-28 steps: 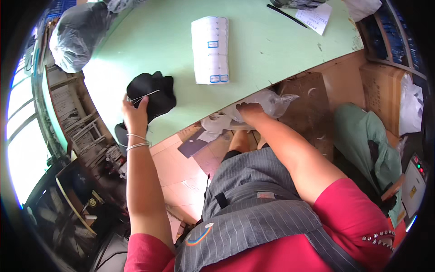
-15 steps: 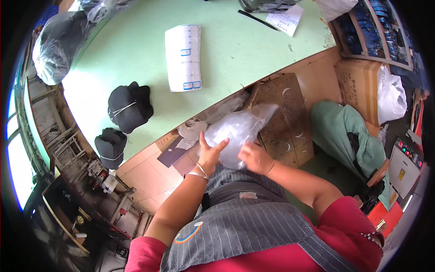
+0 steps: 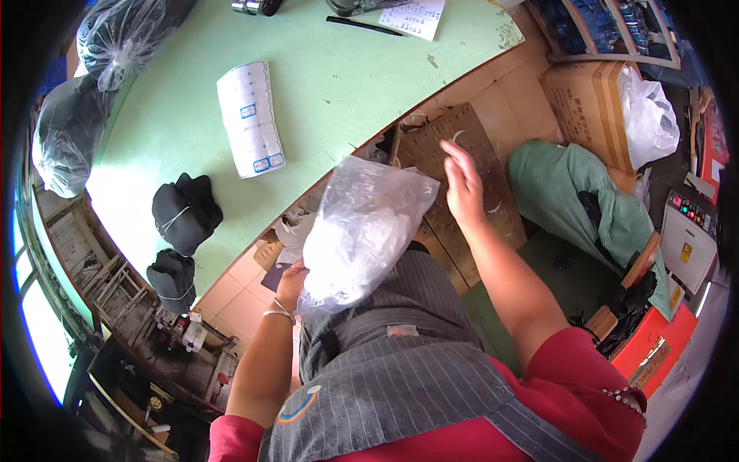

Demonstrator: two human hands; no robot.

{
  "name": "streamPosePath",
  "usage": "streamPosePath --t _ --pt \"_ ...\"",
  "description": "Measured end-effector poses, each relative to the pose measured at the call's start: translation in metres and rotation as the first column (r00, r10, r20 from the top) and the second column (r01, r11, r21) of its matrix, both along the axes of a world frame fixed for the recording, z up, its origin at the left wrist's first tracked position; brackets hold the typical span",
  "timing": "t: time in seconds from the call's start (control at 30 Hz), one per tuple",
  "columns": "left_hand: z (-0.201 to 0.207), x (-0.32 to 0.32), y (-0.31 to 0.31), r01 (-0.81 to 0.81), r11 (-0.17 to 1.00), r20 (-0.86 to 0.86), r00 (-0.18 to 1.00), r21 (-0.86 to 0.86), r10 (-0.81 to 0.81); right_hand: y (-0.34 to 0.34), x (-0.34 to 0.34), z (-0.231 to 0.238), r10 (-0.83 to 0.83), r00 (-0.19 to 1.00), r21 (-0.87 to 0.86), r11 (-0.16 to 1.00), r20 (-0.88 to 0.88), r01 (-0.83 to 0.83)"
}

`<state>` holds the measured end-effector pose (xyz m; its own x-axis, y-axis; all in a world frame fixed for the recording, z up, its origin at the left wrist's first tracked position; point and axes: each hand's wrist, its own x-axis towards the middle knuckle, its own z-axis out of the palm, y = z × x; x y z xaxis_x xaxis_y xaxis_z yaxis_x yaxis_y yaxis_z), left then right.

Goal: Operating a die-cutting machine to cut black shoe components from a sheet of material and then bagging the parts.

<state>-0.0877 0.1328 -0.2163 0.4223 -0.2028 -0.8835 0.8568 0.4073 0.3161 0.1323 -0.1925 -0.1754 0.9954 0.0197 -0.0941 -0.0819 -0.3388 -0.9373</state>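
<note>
A clear plastic bag (image 3: 358,231) hangs over my lap, just off the near edge of the table, with something white and crumpled-looking inside its lower part. My left hand (image 3: 291,285) has hold of the bag's left side, its fingers partly hidden by the plastic. To the right of the bag and apart from it, my right hand (image 3: 466,189) is raised with fingers stretched out and nothing in it. Two bundles of black fabric, the larger bundle (image 3: 186,214) and the smaller bundle (image 3: 171,281), lie on the table's left side, each tied with a light band.
On the green table (image 3: 331,100) lie a white printed sheet or stack (image 3: 251,119), a black pen-like stick (image 3: 363,26) and a handwritten note (image 3: 413,17). Filled clear bags (image 3: 69,135) stand at far left. A carton (image 3: 585,112) and green sack (image 3: 570,192) are on the right.
My right hand has let go of the bag and moved up and right. My left hand has shifted left and down and now grips the bag's side. The bag has spread out flatter.
</note>
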Motion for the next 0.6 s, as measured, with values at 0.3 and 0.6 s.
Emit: streamPosePath --t 0.3,0.6 --pt "0.014 0.014 -0.024 -0.113 0.994 -0.095 0.989 0.007 0.113 0.011 -0.002 0.026 0.534 0.019 0.389 0.639 -0.845 -0.664" --pt "-0.004 0.011 -0.023 0.199 -0.044 -0.062 0.084 0.979 -0.995 0.052 -0.066 -0.010 0.726 0.661 -0.097 0.656 -0.190 -0.748"
